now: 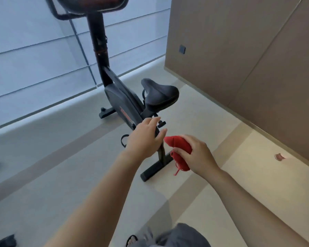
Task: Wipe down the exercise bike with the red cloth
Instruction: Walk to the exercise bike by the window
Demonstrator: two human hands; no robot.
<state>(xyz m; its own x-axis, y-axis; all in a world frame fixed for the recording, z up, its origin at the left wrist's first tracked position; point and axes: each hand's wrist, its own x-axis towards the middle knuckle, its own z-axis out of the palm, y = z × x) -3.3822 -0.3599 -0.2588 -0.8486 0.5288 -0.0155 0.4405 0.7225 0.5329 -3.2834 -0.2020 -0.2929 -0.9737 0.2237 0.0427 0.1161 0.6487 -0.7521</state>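
Right hand (197, 155) clutches red cloth (179, 147); left hand (143, 138), fingers spread, perhaps touching bike (122, 100).

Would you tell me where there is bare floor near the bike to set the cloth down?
Bare floor lies between the rear foot bar and the brown wall, short of the pink object, and left of the bike body. It is crowded at the seat post, where left hand, right hand and red cloth gather.
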